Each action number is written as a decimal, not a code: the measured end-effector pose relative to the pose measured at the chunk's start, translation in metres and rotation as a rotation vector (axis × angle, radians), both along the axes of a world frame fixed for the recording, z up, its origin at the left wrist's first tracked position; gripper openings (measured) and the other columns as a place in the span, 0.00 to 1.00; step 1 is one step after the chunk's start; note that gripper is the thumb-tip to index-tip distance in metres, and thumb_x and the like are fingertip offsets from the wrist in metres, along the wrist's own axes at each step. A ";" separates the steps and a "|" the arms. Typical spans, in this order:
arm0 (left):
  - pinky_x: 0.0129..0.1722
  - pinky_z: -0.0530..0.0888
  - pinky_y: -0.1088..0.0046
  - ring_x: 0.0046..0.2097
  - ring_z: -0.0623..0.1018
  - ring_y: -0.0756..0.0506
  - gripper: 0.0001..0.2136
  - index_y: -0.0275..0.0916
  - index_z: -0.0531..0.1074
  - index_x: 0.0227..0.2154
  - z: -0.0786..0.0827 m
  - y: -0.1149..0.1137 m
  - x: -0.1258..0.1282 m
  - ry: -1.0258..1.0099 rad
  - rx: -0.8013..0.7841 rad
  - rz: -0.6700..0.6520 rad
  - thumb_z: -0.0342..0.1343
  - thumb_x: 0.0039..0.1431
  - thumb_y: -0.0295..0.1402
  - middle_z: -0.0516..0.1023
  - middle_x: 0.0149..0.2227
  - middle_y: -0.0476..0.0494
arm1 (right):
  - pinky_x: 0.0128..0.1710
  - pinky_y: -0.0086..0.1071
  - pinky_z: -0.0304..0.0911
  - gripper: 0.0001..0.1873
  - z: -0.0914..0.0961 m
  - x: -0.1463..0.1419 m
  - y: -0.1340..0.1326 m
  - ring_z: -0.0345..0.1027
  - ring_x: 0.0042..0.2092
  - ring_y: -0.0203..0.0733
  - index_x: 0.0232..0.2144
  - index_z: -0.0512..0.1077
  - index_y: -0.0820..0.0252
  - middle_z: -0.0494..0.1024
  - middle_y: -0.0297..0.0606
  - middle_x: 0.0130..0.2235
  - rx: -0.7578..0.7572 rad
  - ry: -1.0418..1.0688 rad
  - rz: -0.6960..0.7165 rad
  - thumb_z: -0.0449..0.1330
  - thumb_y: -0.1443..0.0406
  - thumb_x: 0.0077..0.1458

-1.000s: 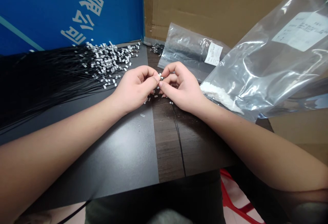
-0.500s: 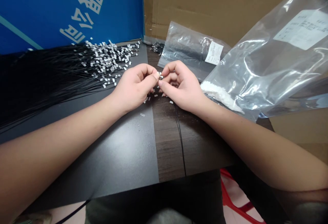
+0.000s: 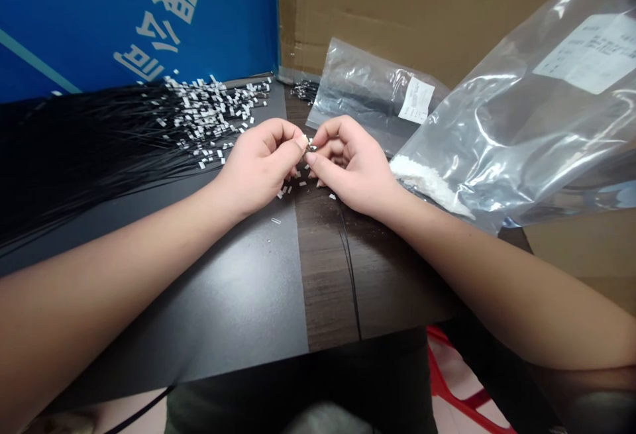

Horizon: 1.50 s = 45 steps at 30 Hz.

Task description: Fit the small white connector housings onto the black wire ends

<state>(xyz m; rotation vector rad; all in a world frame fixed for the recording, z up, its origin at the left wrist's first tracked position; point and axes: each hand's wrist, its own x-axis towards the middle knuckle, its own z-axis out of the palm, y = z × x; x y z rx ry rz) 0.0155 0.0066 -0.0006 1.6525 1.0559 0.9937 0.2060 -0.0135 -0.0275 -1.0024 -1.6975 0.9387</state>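
At the middle of the table my left hand (image 3: pixel 265 163) and my right hand (image 3: pixel 350 165) meet, fingertips nearly touching. The left thumb and forefinger pinch together on a tiny white connector, mostly hidden by the fingers. Closed in a pinch too, my right hand holds the end of a thin black wire (image 3: pixel 350 265), which trails below it toward the table's front edge. Between the fingertips shows a small white and dark bit (image 3: pixel 311 145). Under the hands lie several loose white connector housings (image 3: pixel 303 184), partly covered by the fingers.
Left lies a big bundle of black wires (image 3: pixel 74 139) with white connectors (image 3: pixel 203 106) on their ends. A clear bag of white pieces (image 3: pixel 497 129) leans at right; a flatter labelled bag (image 3: pixel 368 93) lies behind. Blue panel (image 3: pixel 99 16) and cardboard (image 3: pixel 397 16) stand at the back.
Both hands stay in nearly the same place. The fingertips have shifted very slightly, and a little more of the dark bit shows between them.
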 end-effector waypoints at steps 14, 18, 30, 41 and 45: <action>0.31 0.72 0.70 0.29 0.74 0.47 0.05 0.42 0.72 0.34 0.000 -0.001 0.001 0.002 -0.014 0.019 0.60 0.64 0.36 0.74 0.27 0.49 | 0.31 0.34 0.67 0.10 0.003 0.000 0.000 0.72 0.33 0.37 0.40 0.69 0.53 0.74 0.30 0.33 0.041 -0.046 -0.021 0.66 0.59 0.68; 0.30 0.72 0.70 0.29 0.74 0.47 0.05 0.42 0.72 0.33 0.001 -0.001 0.001 0.007 -0.013 0.023 0.60 0.64 0.36 0.73 0.26 0.49 | 0.32 0.34 0.66 0.07 0.003 0.000 0.000 0.72 0.32 0.37 0.40 0.69 0.53 0.74 0.30 0.33 0.049 -0.033 -0.014 0.65 0.61 0.69; 0.31 0.72 0.69 0.30 0.75 0.46 0.05 0.43 0.72 0.34 0.001 -0.001 0.000 0.007 -0.016 0.020 0.61 0.63 0.36 0.74 0.26 0.49 | 0.31 0.34 0.66 0.09 0.003 0.000 -0.001 0.72 0.32 0.38 0.40 0.68 0.52 0.75 0.30 0.33 0.042 -0.046 -0.022 0.66 0.61 0.67; 0.31 0.73 0.69 0.30 0.75 0.46 0.03 0.42 0.73 0.34 0.003 -0.002 0.001 0.006 -0.016 0.007 0.61 0.60 0.34 0.74 0.27 0.49 | 0.33 0.36 0.67 0.08 0.004 -0.001 -0.001 0.73 0.33 0.39 0.39 0.68 0.52 0.76 0.30 0.33 0.033 -0.039 -0.014 0.66 0.65 0.65; 0.31 0.74 0.69 0.30 0.75 0.46 0.03 0.42 0.73 0.33 0.004 -0.003 0.002 0.004 -0.025 0.010 0.61 0.60 0.34 0.74 0.26 0.49 | 0.33 0.36 0.67 0.08 0.004 -0.001 -0.001 0.73 0.33 0.39 0.39 0.68 0.52 0.76 0.30 0.32 0.027 -0.053 -0.015 0.66 0.64 0.65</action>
